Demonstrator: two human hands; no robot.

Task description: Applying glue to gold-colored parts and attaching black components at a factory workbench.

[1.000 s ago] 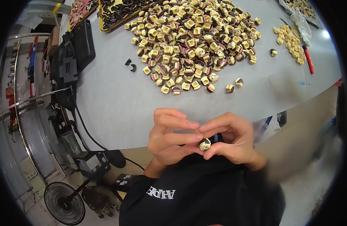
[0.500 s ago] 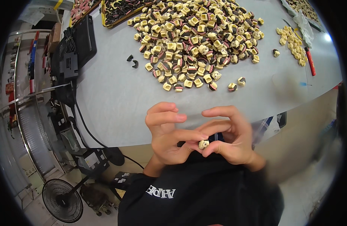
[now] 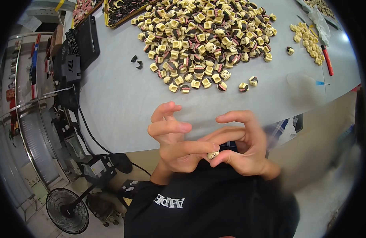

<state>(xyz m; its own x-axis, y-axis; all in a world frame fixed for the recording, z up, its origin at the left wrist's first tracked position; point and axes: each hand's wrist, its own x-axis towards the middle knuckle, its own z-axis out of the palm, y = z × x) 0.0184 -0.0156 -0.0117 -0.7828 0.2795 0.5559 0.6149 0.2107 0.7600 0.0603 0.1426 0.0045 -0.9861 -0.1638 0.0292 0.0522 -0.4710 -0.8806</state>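
Observation:
Between both hands, in front of my body, is a small cream moulded piece [image 3: 213,155] with dark marks. My left hand [image 3: 177,147] pinches it from the left, its thumb and index finger closed, the other fingers raised and curled. From the right, the thumb of my right hand [image 3: 246,147] presses against the piece; its index finger arches above. The fingers partly cover the piece. Beyond the hands lies a big heap of small cream, black and pink pieces [image 3: 198,69], many with square hollows. Two such pieces, including one with dark specks [image 3: 253,81], lie apart at its near right.
On the table [image 3: 111,115] are two small black parts [image 3: 139,64], a group of cream pieces [image 3: 308,43], a red-handled tool [image 3: 327,61] and a blue-hubbed needle [image 3: 321,83]. Trays [image 3: 127,14] stand at the far left. A black fan [image 3: 67,211] stands at lower left.
The small piece has tilted between my fingertips and sits slightly lower, more covered by the left index finger. My left hand's upper fingers have shifted left. The table view has moved slightly up.

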